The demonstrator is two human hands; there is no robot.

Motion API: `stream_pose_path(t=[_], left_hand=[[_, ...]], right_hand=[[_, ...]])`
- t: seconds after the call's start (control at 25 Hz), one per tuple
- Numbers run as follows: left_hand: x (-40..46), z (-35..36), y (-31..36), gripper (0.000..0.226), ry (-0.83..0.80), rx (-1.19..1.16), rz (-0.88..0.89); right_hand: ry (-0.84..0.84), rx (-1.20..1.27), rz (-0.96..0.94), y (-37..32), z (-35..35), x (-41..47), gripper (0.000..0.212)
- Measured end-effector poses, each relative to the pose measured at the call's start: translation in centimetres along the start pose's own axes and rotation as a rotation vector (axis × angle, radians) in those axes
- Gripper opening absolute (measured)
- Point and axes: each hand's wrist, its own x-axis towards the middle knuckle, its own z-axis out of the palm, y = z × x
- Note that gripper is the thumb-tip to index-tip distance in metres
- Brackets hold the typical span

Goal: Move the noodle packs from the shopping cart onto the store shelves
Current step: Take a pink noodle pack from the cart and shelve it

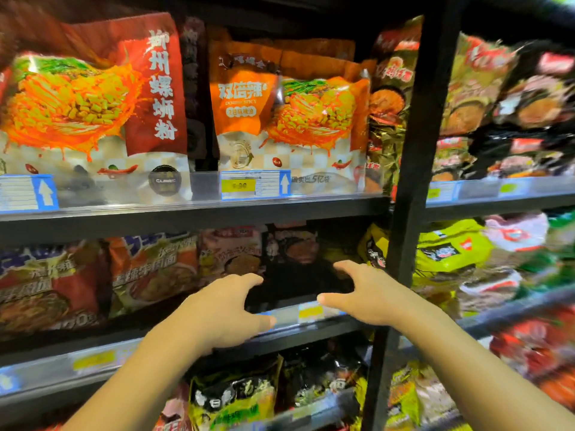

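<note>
**Two bare hands at a dark noodle pack on the middle shelf**

Head view, looking forward and slightly down at store shelving crowded with noodle packs.

At centre, toward 6 o'clock: left hand (pixel 228 309) and right hand (pixel 370 293), side by side at the middle shelf (pixel 311 332), fingers spread and curved toward each other. Between them, a black noodle pack (pixel 295 275) standing upright on that shelf, blurred. Fingertips of both hands at or very near the pack's edges; impossible to tell whether either hand actually grasps it or merely hovers beside it. Just below the hands, a yellow price tag (pixel 311 311) on the shelf's front rail.

Toward 9 o'clock on the same shelf: red and blue noodle packs (pixel 93 281), leaning slightly.

Toward 12 o'clock, on the upper shelf (pixel 193 216): a large red snail-noodle bag (pixel 93 98) at 11 o'clock, an orange "double spicy" bag (pixel 286 113) beside it at 12.

Running top to bottom at 3 o'clock: a black upright post (pixel 417 150). Beyond it, blurred packs in yellow, pink and black.

Toward 6 o'clock, on the lower shelf: yellow-and-black packs (pixel 233 396).
</note>
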Motion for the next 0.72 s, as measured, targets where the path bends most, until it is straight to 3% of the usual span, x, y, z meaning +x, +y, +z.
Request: stream_pose_path(t=[0.24,0.44,0.72], left_hand=[[-2.5,3.5,9.8,0.085,0.009,-0.023,0.102],[-3.1,7.6,20.2,0.083,0.001,-0.083,0.218],[-1.1,13.9,35.8,0.084,-0.132,-0.067,0.453]], right_hand=[[0.097,0.016,-0.091,5.5,-4.3,-8.7,0.082],[0.122,-0.059,0.035,15.6,-8.5,-15.4,0.081],[0.142,-0.107,0.399,30.0,-13.0,-25.6,0.095]])
